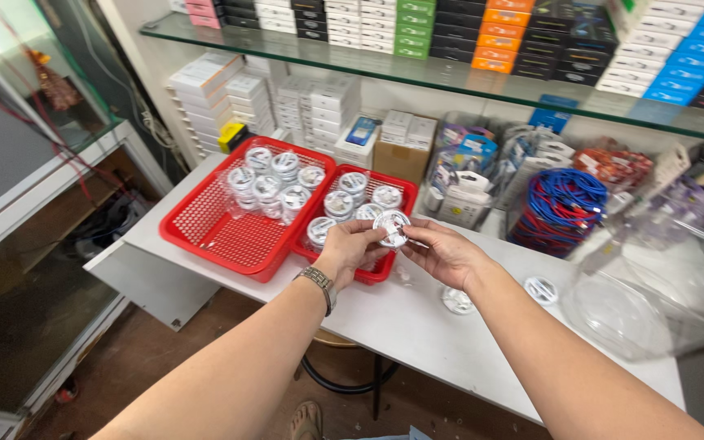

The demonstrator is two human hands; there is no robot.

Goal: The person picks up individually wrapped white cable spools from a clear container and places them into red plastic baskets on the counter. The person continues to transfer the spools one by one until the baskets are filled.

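My left hand [350, 248] and my right hand [443, 253] meet over the near edge of the smaller red basket [378, 273]. Together they pinch a round white coiled cable in a clear bag [391, 226]. A metal watch band sits on my left wrist [319, 283]. The smaller basket holds several more bagged white coils [352, 195]. A larger red basket [222, 232] beside it on the left has a pile of the same coils [275, 183] at its far end.
Two loose bagged coils [458, 300] [541, 289] lie on the white table [405, 322]. A big clear plastic bag [653, 285] fills the right side. Blue cable bundles [560, 204], packaged accessories and stacked boxes stand behind, under a glass shelf [450, 77].
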